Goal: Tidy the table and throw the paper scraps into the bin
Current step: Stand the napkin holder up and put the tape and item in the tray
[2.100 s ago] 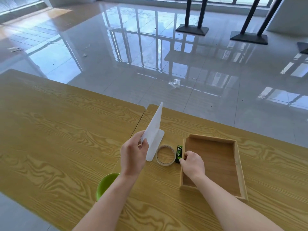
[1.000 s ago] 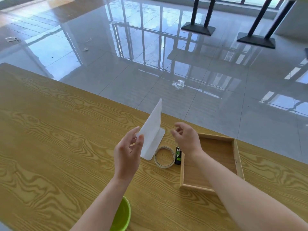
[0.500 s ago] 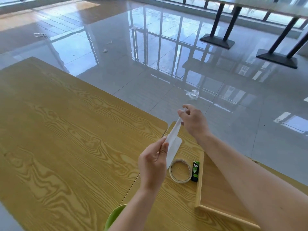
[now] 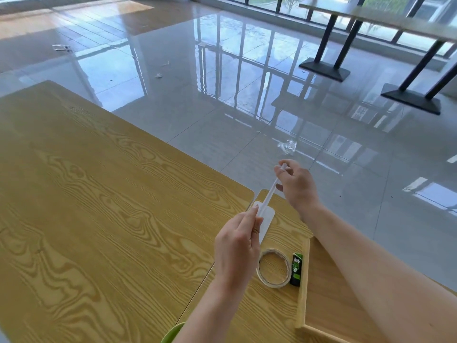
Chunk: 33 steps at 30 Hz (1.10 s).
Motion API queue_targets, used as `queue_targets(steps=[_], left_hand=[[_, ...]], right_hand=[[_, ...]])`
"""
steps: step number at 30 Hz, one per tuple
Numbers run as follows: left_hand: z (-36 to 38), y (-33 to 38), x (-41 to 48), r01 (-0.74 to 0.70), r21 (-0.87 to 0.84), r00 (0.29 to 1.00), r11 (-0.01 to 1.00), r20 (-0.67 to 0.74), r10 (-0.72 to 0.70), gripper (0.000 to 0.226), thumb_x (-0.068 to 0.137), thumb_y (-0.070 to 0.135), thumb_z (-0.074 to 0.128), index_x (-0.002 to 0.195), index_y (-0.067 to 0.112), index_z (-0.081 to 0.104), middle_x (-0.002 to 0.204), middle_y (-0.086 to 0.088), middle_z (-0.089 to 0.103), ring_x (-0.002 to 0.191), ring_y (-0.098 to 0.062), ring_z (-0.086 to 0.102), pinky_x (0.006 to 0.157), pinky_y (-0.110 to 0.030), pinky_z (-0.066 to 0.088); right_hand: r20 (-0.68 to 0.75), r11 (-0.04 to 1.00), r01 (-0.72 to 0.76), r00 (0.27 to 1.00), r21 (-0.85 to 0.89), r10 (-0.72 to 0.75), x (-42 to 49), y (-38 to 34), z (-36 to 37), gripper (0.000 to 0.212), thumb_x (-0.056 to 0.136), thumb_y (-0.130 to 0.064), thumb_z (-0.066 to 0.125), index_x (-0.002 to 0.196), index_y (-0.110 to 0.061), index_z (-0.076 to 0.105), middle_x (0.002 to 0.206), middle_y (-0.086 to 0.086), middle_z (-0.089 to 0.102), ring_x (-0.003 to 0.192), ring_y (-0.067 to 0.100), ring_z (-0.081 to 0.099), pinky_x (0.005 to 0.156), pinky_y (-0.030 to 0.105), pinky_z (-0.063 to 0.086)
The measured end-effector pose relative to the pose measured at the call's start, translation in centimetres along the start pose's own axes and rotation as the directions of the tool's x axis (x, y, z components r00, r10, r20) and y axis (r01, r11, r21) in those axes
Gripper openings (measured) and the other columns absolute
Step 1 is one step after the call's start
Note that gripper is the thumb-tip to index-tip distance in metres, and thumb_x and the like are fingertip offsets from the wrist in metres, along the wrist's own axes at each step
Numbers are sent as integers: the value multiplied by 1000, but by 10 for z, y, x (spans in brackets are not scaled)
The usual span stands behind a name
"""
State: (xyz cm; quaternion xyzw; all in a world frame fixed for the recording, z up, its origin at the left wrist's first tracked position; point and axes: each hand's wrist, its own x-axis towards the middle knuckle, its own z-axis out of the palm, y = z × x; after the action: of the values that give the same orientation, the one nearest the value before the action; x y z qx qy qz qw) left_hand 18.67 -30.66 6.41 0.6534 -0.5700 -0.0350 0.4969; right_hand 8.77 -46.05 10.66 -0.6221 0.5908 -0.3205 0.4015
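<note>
On my remote feed, the left hand [image 4: 237, 246] pinches the near end of a folded white paper sheet [image 4: 266, 225] and the right hand [image 4: 298, 185] pinches its far tip. I see the sheet held edge-on above the yellow wood-grain table [image 4: 99, 219]. A clear tape roll [image 4: 273, 271] and a small green-and-black tube [image 4: 296, 269] lie beside the light wooden tray [image 4: 303, 280].

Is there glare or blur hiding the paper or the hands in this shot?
Head view: window glare on the glossy floor, little on the table; wide-angle bending at the edges; paper, left hand and right hand sharp, paper nearly edge-on.
</note>
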Motion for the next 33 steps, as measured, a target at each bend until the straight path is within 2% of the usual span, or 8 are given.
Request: queue_targets(steps=[5, 11, 22, 25, 29, 33], left_hand=[[0, -9, 3, -175, 132, 985, 976, 14, 175, 29, 97, 18, 57, 117, 2, 69, 101, -5, 75, 91, -17, 71, 71, -25, 58], [3, -11, 3, -179, 106, 984, 978, 8, 179, 29, 97, 18, 55, 116, 1, 69, 97, -6, 75, 86, -17, 72, 68, -27, 59], [6, -10, 4, -169, 118, 985, 978, 1, 171, 30, 99, 20, 54, 116, 2, 69, 97, -6, 75, 85, -18, 72, 67, -27, 59], [6, -9, 4, -142, 102, 990, 985, 8, 142, 30, 98, 20, 54, 117, 2, 69, 95, -5, 75, 81, -17, 72, 63, -28, 58], [-1, -1, 6, -55, 60, 997, 997, 55, 52, 30, 98, 22, 57, 120, 5, 68, 84, 0, 73, 68, -13, 66, 53, -30, 55], [-5, 6, 5, 130, -52, 988, 990, 91, -125, 35, 99, 27, 56, 128, 10, 64, 87, 5, 73, 73, -7, 64, 60, -33, 55]], right_hand=[[1, 1000, 30, 1000, 3, -30, 1, 3, -1, 33, 99, -33, 54, 127, -15, 59, 86, -12, 60, 78, 11, 63, 90, 50, 55], [1, 998, 28, 1000, 58, -28, 3, 6, -1, 28, 99, -31, 57, 122, -16, 61, 81, -9, 62, 76, 11, 62, 88, 52, 57], [-24, 996, 15, 1000, 90, -13, 8, 10, 0, 26, 97, -31, 58, 120, -19, 64, 85, -10, 64, 78, 11, 64, 88, 51, 57], [-25, 993, 1, 1000, 121, 2, 8, 11, 1, 28, 97, -32, 58, 122, -19, 62, 87, -9, 64, 80, 10, 64, 90, 49, 57], [19, 979, -66, 998, 192, 63, 6, 12, -1, 37, 97, -37, 59, 128, -17, 59, 98, -6, 65, 92, 13, 65, 90, 42, 58], [25, 949, -147, 989, 280, 146, -5, 24, -13, 49, 96, -45, 57, 132, -12, 55, 103, -3, 61, 93, 13, 62, 87, 39, 59]])
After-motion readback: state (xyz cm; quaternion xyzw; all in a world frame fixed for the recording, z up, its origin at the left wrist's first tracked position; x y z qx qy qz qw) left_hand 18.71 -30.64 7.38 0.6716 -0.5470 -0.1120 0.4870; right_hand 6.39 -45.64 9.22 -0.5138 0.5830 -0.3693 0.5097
